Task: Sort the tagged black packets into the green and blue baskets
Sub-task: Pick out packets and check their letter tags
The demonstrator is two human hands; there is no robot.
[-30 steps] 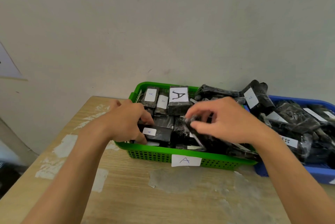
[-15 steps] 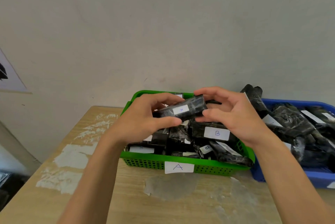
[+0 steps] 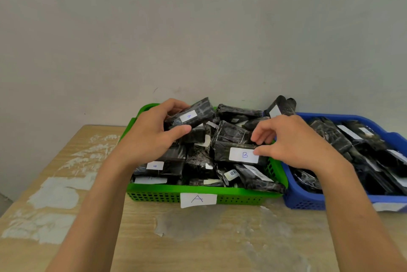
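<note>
Sorting at centre frame | left hand gripping A-tagged packet above green basket | right hand pinching B-tagged packet, misplaced in green basket | next, likely: lifting B-tagged packet rightward into blue basket, setting A-tagged packet down.

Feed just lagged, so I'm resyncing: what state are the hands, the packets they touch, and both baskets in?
Left hand: grips A packet.
A packet: held over green basket, tag showing.
Right hand: pinches B packet.
B packet: lying on the pile in green basket.
Green basket: labelled A, piled full.
Blue basket: full of packets.
</note>
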